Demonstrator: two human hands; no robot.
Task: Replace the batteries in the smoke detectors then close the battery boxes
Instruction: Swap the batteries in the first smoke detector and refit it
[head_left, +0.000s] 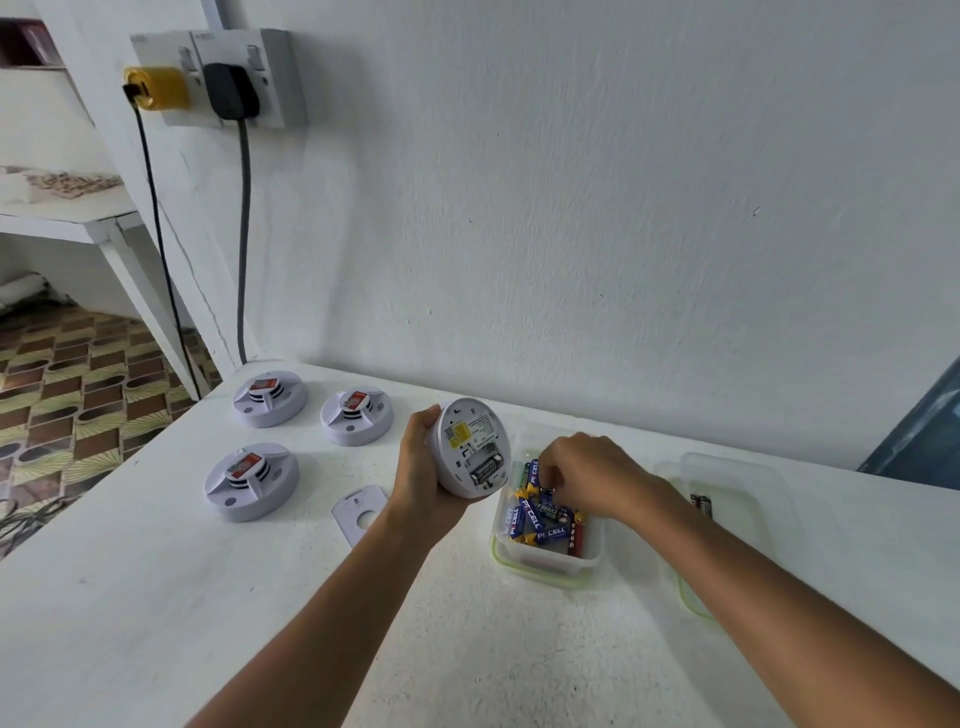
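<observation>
My left hand (422, 470) grips a white smoke detector (470, 447) held on edge, back side toward me. Its battery bay is open and one dark battery (487, 469) lies inside. My right hand (587, 475) reaches into a clear plastic box (545, 564) of blue batteries (540, 514), fingers curled down among them; whether they pinch one is hidden. The white battery cover (356, 512) lies flat on the white table, just left of my left wrist.
Three more smoke detectors (268, 397) (356, 415) (251, 480) sit face up at the table's left. A second clear container (727, 514) with a dark battery inside stands right of the battery box. The wall rises close behind; cables hang from sockets at left.
</observation>
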